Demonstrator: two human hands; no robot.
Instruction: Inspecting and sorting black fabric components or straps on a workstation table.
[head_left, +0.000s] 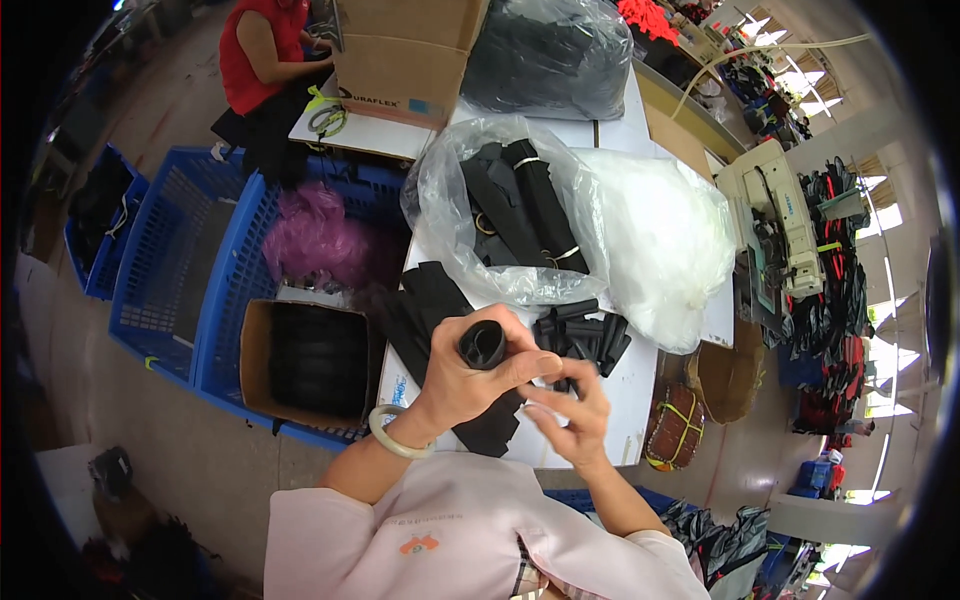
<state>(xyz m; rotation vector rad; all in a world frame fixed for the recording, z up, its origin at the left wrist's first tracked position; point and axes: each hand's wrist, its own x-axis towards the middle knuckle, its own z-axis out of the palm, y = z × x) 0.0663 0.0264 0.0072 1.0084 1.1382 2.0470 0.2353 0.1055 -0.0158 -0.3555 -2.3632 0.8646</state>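
My left hand (468, 368) is closed around a rolled black fabric strip (482, 345), whose open coiled end faces up. Close beside its thumb is my right hand (580, 410), fingers half bent and apart, slightly blurred; I see nothing held in it. Beneath my hands, flat black strips (490, 428) lie on the white table (610, 440). Several small black rolls (590, 335) are heaped just beyond my right hand. Farther back, an open clear plastic bag (440, 235) contains black bundles (545, 200) tied with pale bands.
A stuffed white plastic bag (660, 240) stands right of the open one, near a sewing machine (785, 215). At left, a blue crate (215, 300) holds a carton of black material (318, 360) and a purple bag (325, 240). A person in red (262, 55) sits beyond a cardboard box (400, 60).
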